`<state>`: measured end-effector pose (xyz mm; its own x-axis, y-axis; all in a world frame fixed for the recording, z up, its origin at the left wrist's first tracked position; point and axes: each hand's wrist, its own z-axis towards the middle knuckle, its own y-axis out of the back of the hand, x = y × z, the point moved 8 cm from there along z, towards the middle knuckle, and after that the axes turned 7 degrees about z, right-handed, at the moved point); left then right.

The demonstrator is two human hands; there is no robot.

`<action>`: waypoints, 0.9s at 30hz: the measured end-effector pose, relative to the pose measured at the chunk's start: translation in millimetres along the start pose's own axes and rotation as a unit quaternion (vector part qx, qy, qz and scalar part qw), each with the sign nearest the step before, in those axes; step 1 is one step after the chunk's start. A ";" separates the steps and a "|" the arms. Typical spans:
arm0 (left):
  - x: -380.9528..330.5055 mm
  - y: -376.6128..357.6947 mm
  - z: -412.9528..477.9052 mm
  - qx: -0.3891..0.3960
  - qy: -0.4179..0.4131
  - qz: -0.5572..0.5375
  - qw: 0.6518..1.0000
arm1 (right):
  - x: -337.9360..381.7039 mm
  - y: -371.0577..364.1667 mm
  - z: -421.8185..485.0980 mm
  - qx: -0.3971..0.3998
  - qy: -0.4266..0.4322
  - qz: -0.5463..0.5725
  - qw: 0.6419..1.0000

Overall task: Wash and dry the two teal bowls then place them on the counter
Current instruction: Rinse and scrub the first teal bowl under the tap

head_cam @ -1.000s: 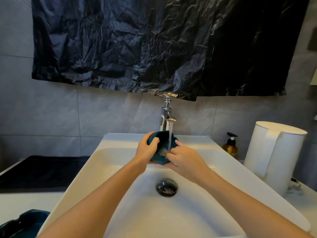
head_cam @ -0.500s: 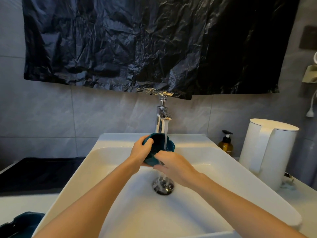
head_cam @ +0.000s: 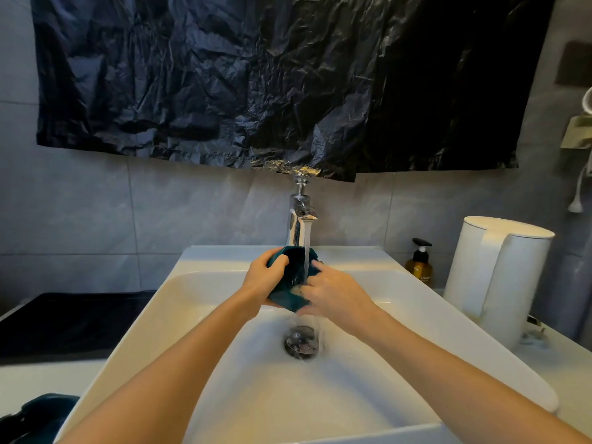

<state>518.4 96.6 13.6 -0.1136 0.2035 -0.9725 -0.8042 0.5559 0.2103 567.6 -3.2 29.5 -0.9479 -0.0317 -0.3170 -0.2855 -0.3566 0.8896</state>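
A small teal bowl (head_cam: 292, 277) is tilted on its side under the running tap (head_cam: 300, 219), above the white sink (head_cam: 198, 296). My left hand (head_cam: 264, 280) grips the bowl's left rim. My right hand (head_cam: 333, 293) holds its right side with fingers reaching inside the bowl. Water falls into the bowl and runs down to the drain (head_cam: 301, 342). A second teal bowl (head_cam: 41, 411) sits at the bottom left corner on the counter, partly cut off by the frame.
A white kettle (head_cam: 496, 277) and an amber pump bottle (head_cam: 419, 264) stand right of the sink. A black cooktop (head_cam: 64, 322) lies to the left. Black plastic sheeting (head_cam: 272, 78) covers the wall above the tap.
The bowl has stayed under the stream while my right hand's fingers shift inside it; water now spills over the drain. The camera shifted slightly.
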 end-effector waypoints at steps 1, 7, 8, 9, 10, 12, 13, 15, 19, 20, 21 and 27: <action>0.5 -0.2 0.3 -0.003 0.002 -0.012 1.000 | 1.8 -0.7 1.6 0.014 -0.009 0.004 1.000; 8.2 -9.3 -3.9 -0.009 0.001 -0.091 0.996 | 4.9 2.4 4.4 -0.048 -0.068 0.164 0.983; 6.1 -9.4 -2.9 -0.012 -0.005 -0.089 0.996 | 4.0 1.2 3.0 -0.052 -0.065 0.178 0.980; 3.8 -9.0 -1.6 -0.013 -0.009 -0.086 0.996 | 4.0 2.0 0.8 -0.057 -0.051 0.175 0.982; 2.7 -8.4 -0.2 -0.012 -0.010 -0.083 0.996 | 2.4 2.9 -1.7 -0.065 -0.034 0.152 0.986; 4.2 -5.4 1.3 -0.010 -0.006 -0.080 0.997 | -2.2 7.9 -6.5 -0.077 -0.013 0.098 0.992; 5.6 -2.5 1.4 -0.014 -0.003 -0.080 0.997 | -4.6 8.1 -8.1 -0.071 -0.013 0.078 0.994; 7.4 2.1 0.3 -0.016 0.007 -0.089 0.996 | -4.2 9.2 -9.7 -0.067 -0.021 0.088 0.994; 8.9 -9.8 -7.0 0.050 0.035 -0.094 0.994 | 3.5 7.1 -4.7 -0.059 -0.005 0.134 0.989; 9.8 -14.7 -9.0 0.067 0.042 -0.091 0.993 | 5.0 2.1 -1.7 -0.042 0.013 0.112 0.993; 10.6 -18.4 -10.5 0.078 0.047 -0.086 0.992 | 3.8 -2.5 0.7 -0.028 0.024 0.080 0.996; 10.4 -19.8 -9.3 0.077 0.046 -0.072 0.993 | -3.2 -1.6 -3.4 -0.041 -0.002 -0.013 0.999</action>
<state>527.6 80.2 -1.6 -0.0615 0.0428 -0.9972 -0.7178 0.6923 0.0740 571.6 -5.7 27.9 -0.9406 -0.0181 -0.3390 -0.2983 -0.4324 0.8509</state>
